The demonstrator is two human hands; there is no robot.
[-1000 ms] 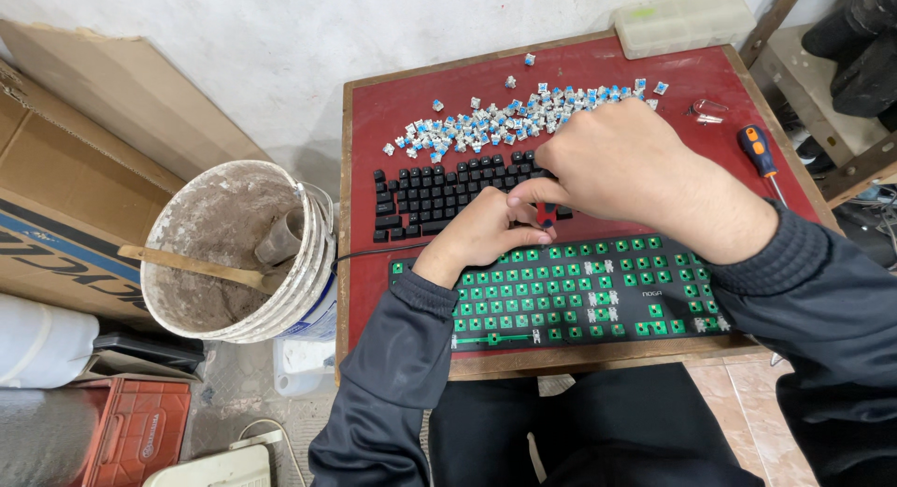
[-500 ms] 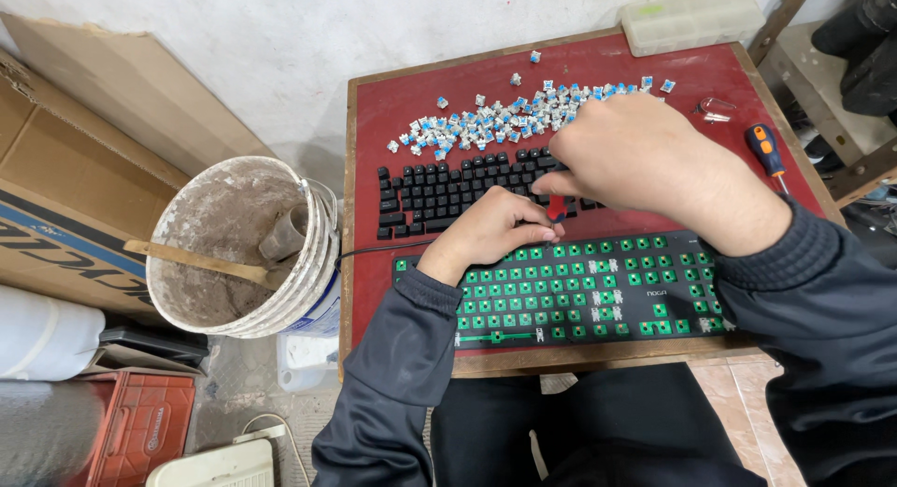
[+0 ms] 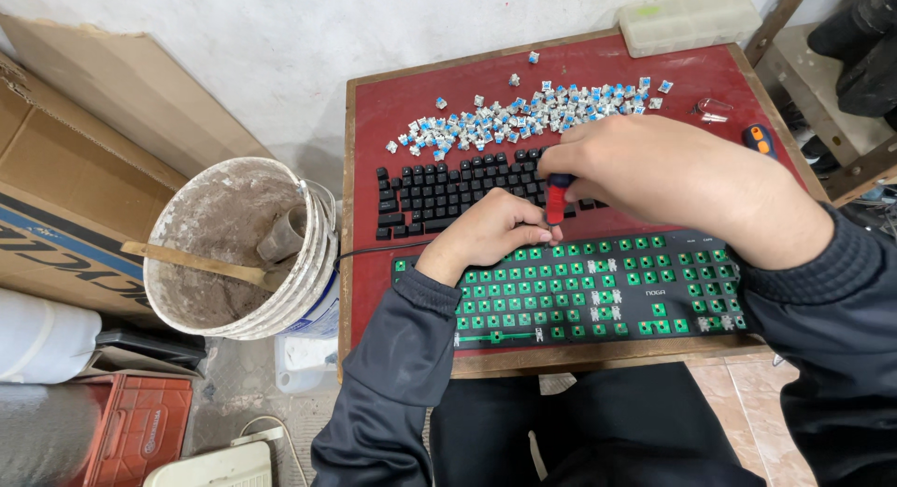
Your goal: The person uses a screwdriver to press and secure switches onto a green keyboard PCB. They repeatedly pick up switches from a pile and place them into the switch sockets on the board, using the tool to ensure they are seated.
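Note:
A stripped keyboard (image 3: 645,295) with bare green switch sockets lies on the red table (image 3: 374,132) in front of me. My right hand (image 3: 654,174) grips a small red-handled tool (image 3: 555,203) held upright over the keyboard's upper row. My left hand (image 3: 491,233) rests on the keyboard's upper left part, fingertips pinched right beside the tool's tip. Behind the hands lie rows of loose black keycaps (image 3: 439,193). Farther back is a heap of blue and white key switches (image 3: 523,118).
A dirty white bucket (image 3: 308,281) with a wooden stick stands at the table's left. Cardboard boxes (image 3: 65,169) lean behind it. A pale plastic box (image 3: 687,20) sits at the table's far edge. An orange-handled screwdriver (image 3: 759,139) and a small metal clip (image 3: 710,108) lie at right.
Both hands stayed at the same spot on the keyboard's upper row. The right hand shifted slightly, so more of the red tool handle shows.

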